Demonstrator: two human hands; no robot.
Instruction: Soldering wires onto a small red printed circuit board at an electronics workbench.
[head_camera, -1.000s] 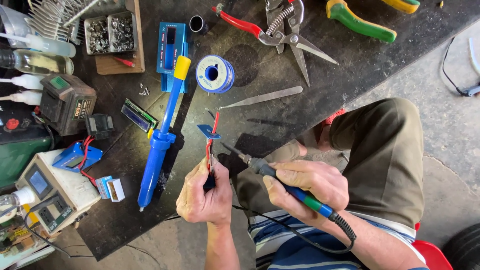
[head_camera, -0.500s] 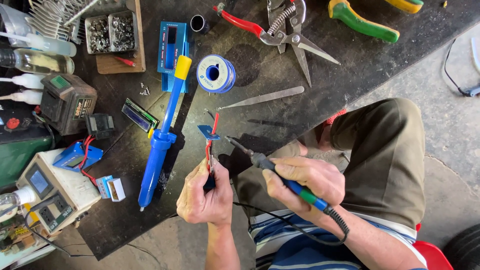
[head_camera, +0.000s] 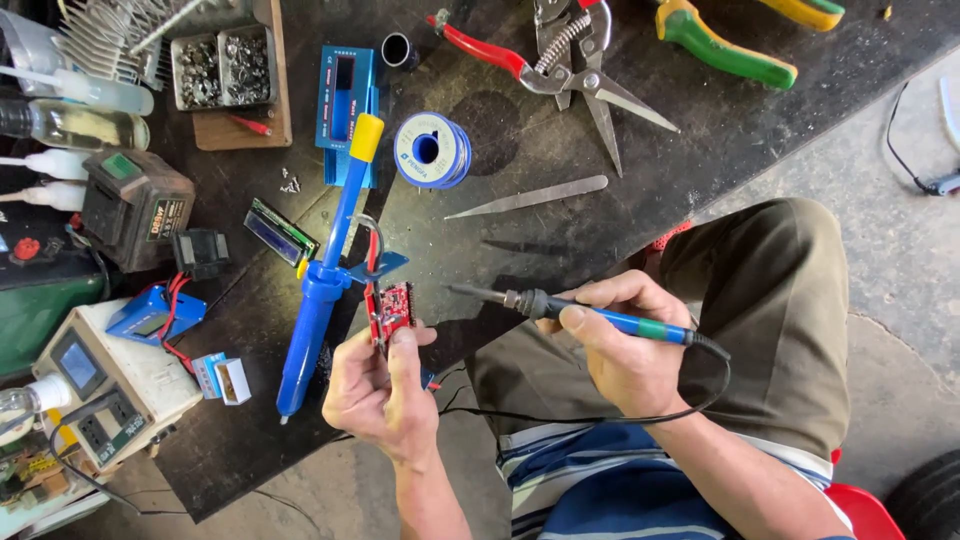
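My left hand grips a small red circuit board with red wires running up from it, held at the front edge of the dark workbench. My right hand holds a blue-handled soldering iron level, its tip pointing left and a short way right of the board, not touching it. A blue desoldering pump with a yellow end lies on the bench just left of the board. A spool of solder wire sits behind.
Red-handled shears, green-and-yellow pliers, a metal strip, a small display module, a tray of screws, bottles and a white power unit crowd the bench. My knee is at the right.
My left hand has turned the red board to face up and raised it slightly. The soldering iron has swung from tilted toward the board to level, its tip drawn back to the right.
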